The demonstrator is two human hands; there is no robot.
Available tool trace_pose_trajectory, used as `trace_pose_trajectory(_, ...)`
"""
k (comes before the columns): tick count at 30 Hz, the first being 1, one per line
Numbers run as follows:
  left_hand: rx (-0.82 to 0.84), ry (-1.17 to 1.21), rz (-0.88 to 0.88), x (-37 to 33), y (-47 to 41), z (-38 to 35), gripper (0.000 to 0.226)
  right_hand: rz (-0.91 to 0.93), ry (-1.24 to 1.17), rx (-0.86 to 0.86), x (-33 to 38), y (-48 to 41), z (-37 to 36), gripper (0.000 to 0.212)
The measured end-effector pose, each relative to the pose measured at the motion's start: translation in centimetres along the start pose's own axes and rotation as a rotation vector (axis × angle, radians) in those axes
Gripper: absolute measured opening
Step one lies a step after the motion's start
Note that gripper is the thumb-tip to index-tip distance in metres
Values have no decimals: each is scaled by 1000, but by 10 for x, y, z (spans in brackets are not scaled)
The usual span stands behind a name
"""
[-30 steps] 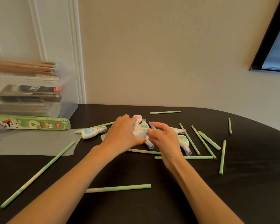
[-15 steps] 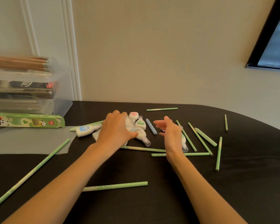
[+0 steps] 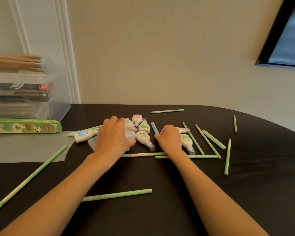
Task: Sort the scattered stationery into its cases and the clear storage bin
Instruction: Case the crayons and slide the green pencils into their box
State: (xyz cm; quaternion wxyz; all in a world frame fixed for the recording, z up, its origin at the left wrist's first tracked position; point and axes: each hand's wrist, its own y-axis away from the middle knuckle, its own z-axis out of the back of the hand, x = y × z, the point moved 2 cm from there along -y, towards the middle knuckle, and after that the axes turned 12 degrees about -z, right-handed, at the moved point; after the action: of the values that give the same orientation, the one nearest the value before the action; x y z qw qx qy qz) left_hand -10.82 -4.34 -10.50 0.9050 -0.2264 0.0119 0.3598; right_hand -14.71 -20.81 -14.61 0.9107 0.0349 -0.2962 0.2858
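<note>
The white correction-tape dispensers (image 3: 144, 132) sit bunched at the table's centre, about twelve o'clock from the person, on the black table (image 3: 245, 193). The left hand (image 3: 115, 137) lies over the cluster's nine-o'clock side, fingers curled round one or two dispensers. The right hand (image 3: 169, 139), at the cluster's three o'clock, pinches the near end of a blue cap-like piece (image 3: 155, 128), its other fingers curled under. Another dispenser (image 3: 187, 143) lies just beside that hand at four o'clock, and a blue-labelled one (image 3: 85, 135) at nine o'clock rests partly on a clear plastic sheet (image 3: 29, 149).

Green pencils (image 3: 117, 195) lie scattered all round. The risk, as I judge it, is an overfull left grip: the rounded dispensers could slip out and roll among the pencils, or a forearm could sweep the near pencil off the edge. The slim blue piece could also twist loose from so light a pinch. The green pencil box (image 3: 24, 127) and clear storage bin (image 3: 58, 92) wait at ten o'clock, well apart, so a long carry adds to the chance of dropping.
</note>
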Motion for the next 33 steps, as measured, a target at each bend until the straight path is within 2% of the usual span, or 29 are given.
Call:
trace_pose_trajectory(3, 10, 1, 16, 1, 0, -1, 61, -53, -239, -13, -1, 3, 7, 12)
trace_pose_trajectory(6, 9, -16, 10, 1, 0, -3, 61, -153, -520, 20, 1, 10, 13, 13)
trace_pose_trajectory(9, -5, -55, -1, 2, 1, -2, 61, -337, -941, 231, 3, 14, 13, 3)
trace_pose_trajectory(12, -19, -50, -15, 0, 1, -2, 62, -412, -1335, 490, 5, 24, 18, 6)
trace_pose_trajectory(14, -52, -29, -20, -3, 3, 0, 62, -424, -1451, 719, 8, 39, 23, 6)
trace_pose_trajectory(16, -106, -10, -23, -5, 6, 4, 62, -402, -1418, 900, 12, 52, 23, 9)
trace_pose_trajectory(18, -143, 16, -20, -5, 12, 7, 64, -331, -1306, 985, 16, 60, 24, 10)
trace_pose_trajectory(22, -165, 27, -68, -5, 23, 10, 68, -139, -1057, 1011, 23, 68, 29, 13)
trace_pose_trajectory(26, -227, 14, -76, -2, 31, 17, 68, -107, -999, 1052, 19, 71, 32, 38)
trace_pose_trajectory(30, -230, -20, -85, -2, 36, 18, 69, -46, -981, 1058, 14, 73, 33, 29)
trace_pose_trajectory(33, -215, -32, -96, -3, 38, 16, 69, -29, -966, 1086, 12, 75, 36, 30)
